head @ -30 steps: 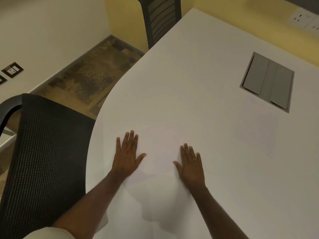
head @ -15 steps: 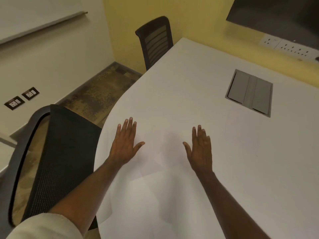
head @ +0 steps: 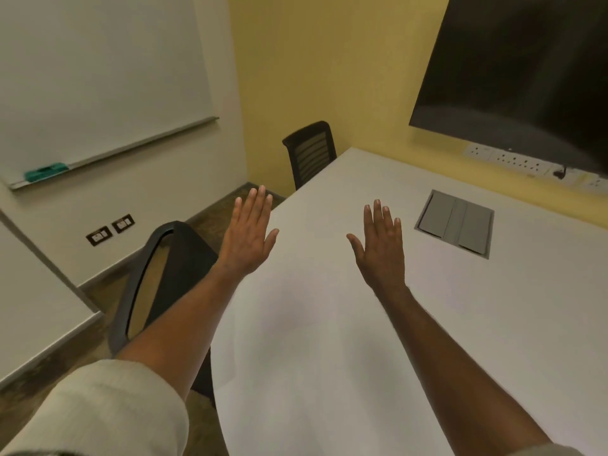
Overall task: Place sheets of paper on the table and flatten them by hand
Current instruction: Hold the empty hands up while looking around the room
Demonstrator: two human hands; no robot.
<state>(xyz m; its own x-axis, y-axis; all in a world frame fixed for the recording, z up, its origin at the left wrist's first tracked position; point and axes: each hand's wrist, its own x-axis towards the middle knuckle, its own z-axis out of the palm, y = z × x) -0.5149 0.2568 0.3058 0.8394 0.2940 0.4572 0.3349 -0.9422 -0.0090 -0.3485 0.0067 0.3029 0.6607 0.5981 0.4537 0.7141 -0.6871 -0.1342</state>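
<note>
Both my hands are raised above the white table (head: 378,373), palms down and fingers spread. My left hand (head: 250,235) hovers over the table's left edge, and my right hand (head: 383,245) is over the middle of the tabletop; neither holds anything. A white sheet of paper (head: 296,324) lies flat on the table below and between my forearms. It is hard to tell from the tabletop; only a faint outline shows, with a corner hanging past the near left edge.
A grey cable hatch (head: 455,223) is set into the table at the right. A black mesh chair (head: 158,278) stands at my left, another chair (head: 311,153) at the far end. A dark wall screen (head: 519,70) and a whiteboard (head: 92,77) hang on the walls.
Both hands have lifted off the sheet, where they lay flat a second ago, and now hover higher and farther out. The camera has tilted up, so more of the room shows.
</note>
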